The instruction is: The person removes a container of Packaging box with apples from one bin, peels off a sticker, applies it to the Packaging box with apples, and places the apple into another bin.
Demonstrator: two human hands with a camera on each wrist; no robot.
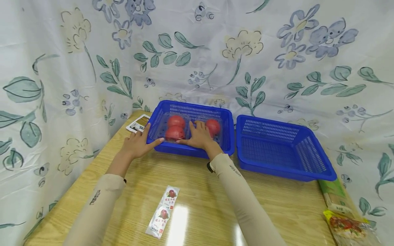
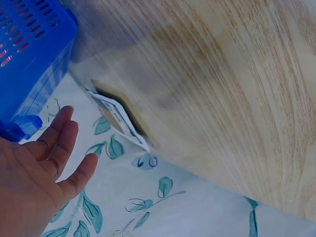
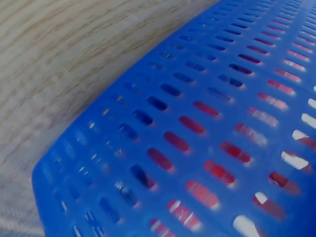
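In the head view, two clear plastic boxes sit side by side in a blue basket (image 1: 226,133). The left box (image 1: 163,119) holds two large red round fruits (image 1: 176,121); in the right box more red fruit (image 1: 212,127) shows, partly hidden by my right hand. My left hand (image 1: 136,145) is spread at the basket's left front corner, its thumb reaching over the front rim toward the left box. My right hand (image 1: 200,136) reaches over the front rim, thumb at the left box's front edge and fingers extended between the boxes.
A second blue basket (image 1: 267,150) stands to the right. A strip of fruit-printed labels (image 1: 162,212) lies on the wooden table (image 1: 135,198). A white-edged card (image 1: 138,123) is behind my left hand. Packets (image 1: 351,227) lie at the right edge; a floral curtain (image 1: 215,51) hangs behind.
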